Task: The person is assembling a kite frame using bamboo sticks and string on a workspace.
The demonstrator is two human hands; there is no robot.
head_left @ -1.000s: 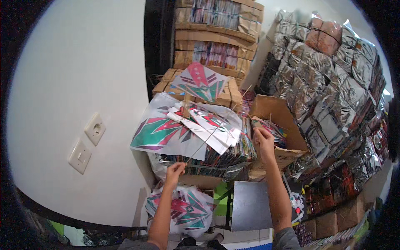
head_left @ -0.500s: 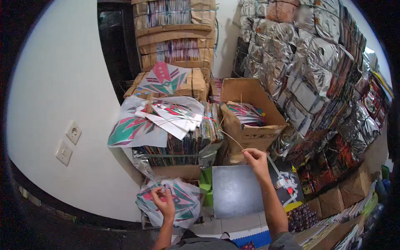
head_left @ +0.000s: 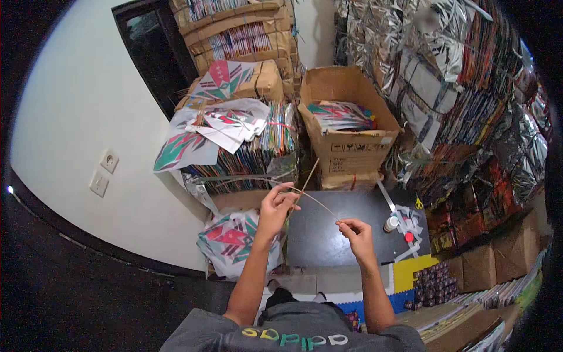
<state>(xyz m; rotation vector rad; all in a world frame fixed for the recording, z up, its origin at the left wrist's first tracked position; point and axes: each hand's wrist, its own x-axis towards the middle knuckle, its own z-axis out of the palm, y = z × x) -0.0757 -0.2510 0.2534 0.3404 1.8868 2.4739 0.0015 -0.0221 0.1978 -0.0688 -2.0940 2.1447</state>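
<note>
Head view: right of piled printed sheets point(head_left: 233, 237), a person's left hand point(head_left: 278, 205) pinches thin sticks point(head_left: 302, 192) near their crossing, presumably to steady them; the right hand point(head_left: 354, 232) pinches one curved end (likely for control) above the dark table point(head_left: 319, 246).

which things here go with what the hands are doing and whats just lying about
Seemingly in use:
thin crossed sticks, held in left hand and right hand
possibly pink-and-green printed sheets

Seemingly just lying about:
foil-wrapped bundles
brown-paper-wrapped bundle
</note>
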